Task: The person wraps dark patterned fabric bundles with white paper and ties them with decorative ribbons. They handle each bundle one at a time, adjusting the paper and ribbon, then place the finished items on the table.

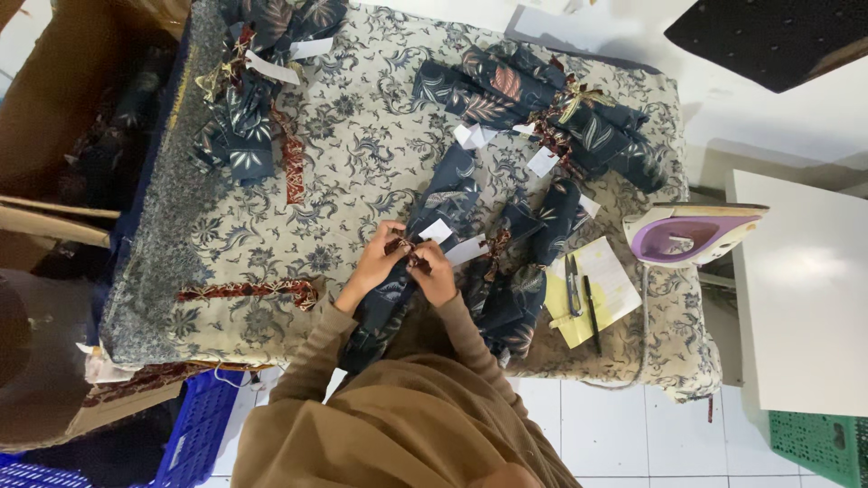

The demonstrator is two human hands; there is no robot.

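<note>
A rolled bundle of dark navy leaf-print cloth (411, 262) is laid on the padded, floral-covered table (271, 217), running from the near edge up toward the middle. It is bound at its waist by a red-brown patterned ribbon (407, 250), and a small white paper tag (436, 230) is seen just beside the knot. The left hand (372, 264) is closed on the ribbon from one side, and the right hand (438, 276) is pinched on it from the other, the fingertips of both meeting at the knot; whether a bow is formed there cannot be told, as the fingers hide it.

More tied bundles of the same cloth are lying just to the right (520, 271), at the far right (542, 104) and at the far left corner (249, 90), each with white tags. A loose strip of red-brown ribbon (249, 290) is stretched near the left hand. A yellow notepad (606, 280) is placed near the right edge, with small snips (573, 285) and a black pen (590, 312) on it. A purple and white iron (692, 235) is stood beyond it. A blue plastic crate (201, 434) is seen under the table, its contents out of view, and a green crate (818, 443) is set at the lower right.
</note>
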